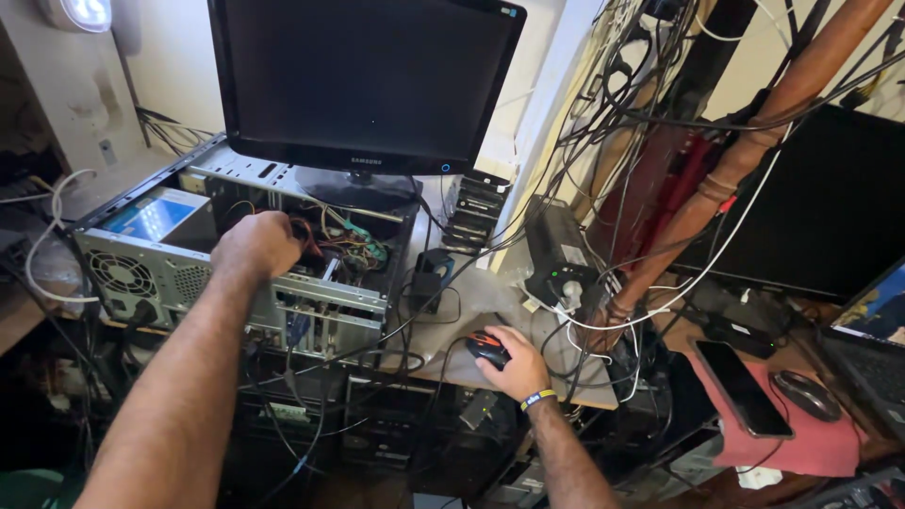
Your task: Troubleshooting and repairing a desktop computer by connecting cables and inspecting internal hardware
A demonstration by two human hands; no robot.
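An open desktop computer case (160, 269) lies on its side on a desk, its cables and boards exposed. My left hand (256, 243) reaches into the case from above, fingers curled down among the red and coloured wires; what it grips is hidden. My right hand (514, 363) rests on a black and orange computer mouse (486, 348) at the front of the desk, covering its right side. A dark monitor (363, 80) stands on top of the case, screen off.
A black power unit (558, 253) with many tangled cables sits right of the mouse. A wooden post (745, 151) leans at the right. A phone (743, 386) lies on red cloth, beside a second mouse (806, 394) and a laptop (872, 344).
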